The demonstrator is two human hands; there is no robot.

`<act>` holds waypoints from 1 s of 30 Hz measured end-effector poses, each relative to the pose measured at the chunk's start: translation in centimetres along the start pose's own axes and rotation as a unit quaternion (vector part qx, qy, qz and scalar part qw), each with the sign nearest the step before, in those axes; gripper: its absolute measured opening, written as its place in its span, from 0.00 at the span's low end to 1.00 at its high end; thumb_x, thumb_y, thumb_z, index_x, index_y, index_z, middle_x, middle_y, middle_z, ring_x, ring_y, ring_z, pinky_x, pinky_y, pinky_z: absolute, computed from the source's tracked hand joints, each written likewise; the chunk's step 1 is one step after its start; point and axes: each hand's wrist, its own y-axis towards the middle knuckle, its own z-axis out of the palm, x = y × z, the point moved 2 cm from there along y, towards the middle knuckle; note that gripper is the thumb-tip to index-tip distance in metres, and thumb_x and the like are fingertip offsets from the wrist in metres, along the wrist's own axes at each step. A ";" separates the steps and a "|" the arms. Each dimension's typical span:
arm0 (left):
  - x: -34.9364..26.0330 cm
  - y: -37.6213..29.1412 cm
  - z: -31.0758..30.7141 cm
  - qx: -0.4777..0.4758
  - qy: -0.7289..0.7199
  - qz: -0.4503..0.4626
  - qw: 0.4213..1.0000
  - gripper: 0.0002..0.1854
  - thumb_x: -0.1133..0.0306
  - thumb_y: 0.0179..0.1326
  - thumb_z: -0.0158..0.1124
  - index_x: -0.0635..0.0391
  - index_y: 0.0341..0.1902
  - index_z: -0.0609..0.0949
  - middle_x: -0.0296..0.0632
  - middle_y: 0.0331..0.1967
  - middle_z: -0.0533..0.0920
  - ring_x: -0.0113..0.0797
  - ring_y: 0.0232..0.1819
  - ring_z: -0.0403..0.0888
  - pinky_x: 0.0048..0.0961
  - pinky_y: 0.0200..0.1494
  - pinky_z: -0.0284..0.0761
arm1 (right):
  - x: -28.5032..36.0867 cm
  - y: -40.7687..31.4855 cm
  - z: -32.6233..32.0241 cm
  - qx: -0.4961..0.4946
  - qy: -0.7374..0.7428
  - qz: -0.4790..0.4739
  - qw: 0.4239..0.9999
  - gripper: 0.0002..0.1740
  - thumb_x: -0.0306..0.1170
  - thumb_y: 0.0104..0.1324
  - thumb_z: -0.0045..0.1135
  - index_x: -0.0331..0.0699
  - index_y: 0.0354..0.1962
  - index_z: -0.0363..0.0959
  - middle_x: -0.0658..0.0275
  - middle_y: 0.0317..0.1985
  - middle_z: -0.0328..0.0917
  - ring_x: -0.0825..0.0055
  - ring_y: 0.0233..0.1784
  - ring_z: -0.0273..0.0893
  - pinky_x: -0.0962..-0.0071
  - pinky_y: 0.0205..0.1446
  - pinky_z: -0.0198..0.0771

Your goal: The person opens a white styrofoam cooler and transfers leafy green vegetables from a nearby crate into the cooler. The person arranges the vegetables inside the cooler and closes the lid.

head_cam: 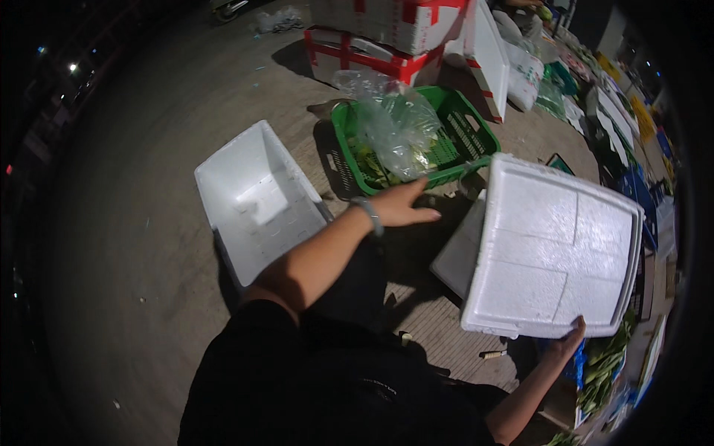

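Note:
My right hand point(569, 337) grips the lower edge of a white foam box lid point(546, 251), which is held up tilted on the right. Beneath it, another white foam piece point(460, 251) lies partly hidden. My left hand point(401, 205), with a bracelet at the wrist, reaches out with its fingers apart and holds nothing. Just beyond those fingers is a green plastic basket point(485, 134) with leafy scraps and clear plastic bags point(399, 128) in it. An open white foam box point(256, 206) stands on the ground to the left, partly covered by my forearm.
Foam boxes with red tape point(379, 56) are stacked beyond the basket, beside a leaning foam panel point(488, 61). Leafy greens point(605, 368), bags and crates line the right side. A small knife-like tool point(493, 354) lies on the ground. A person point(516, 19) is partly visible at the top right.

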 end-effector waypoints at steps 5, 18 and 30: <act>11.2 -13.5 -2.6 -0.195 0.216 -0.200 0.936 0.52 0.48 0.53 0.71 0.68 0.71 0.58 0.62 0.66 0.68 0.57 0.65 0.69 0.42 0.68 0.64 | 0.5 1.5 -2.7 -0.035 0.043 -0.056 0.997 0.27 0.48 0.62 0.58 0.39 0.52 0.70 0.59 0.56 0.72 0.56 0.62 0.67 0.45 0.66 0.60; 18.7 -27.4 -9.2 -0.446 0.235 -0.222 0.834 0.21 0.60 0.60 0.68 0.62 0.50 0.80 0.49 0.37 0.84 0.47 0.38 0.82 0.41 0.43 0.77 | -17.5 -0.6 16.4 0.132 -0.151 -0.129 0.971 0.18 0.46 0.66 0.59 0.39 0.29 0.75 0.69 0.22 0.74 0.81 0.19 0.63 0.78 0.22 0.59; -7.3 -28.6 -21.2 -0.469 0.226 0.044 0.852 0.17 0.75 0.66 0.61 0.67 0.57 0.74 0.41 0.44 0.79 0.31 0.46 0.75 0.24 0.53 0.69 | -28.0 -13.3 28.7 0.304 -0.296 0.054 0.904 0.59 0.34 0.51 0.72 0.25 0.69 0.39 0.48 0.54 0.68 0.61 0.55 0.71 0.66 0.57 0.69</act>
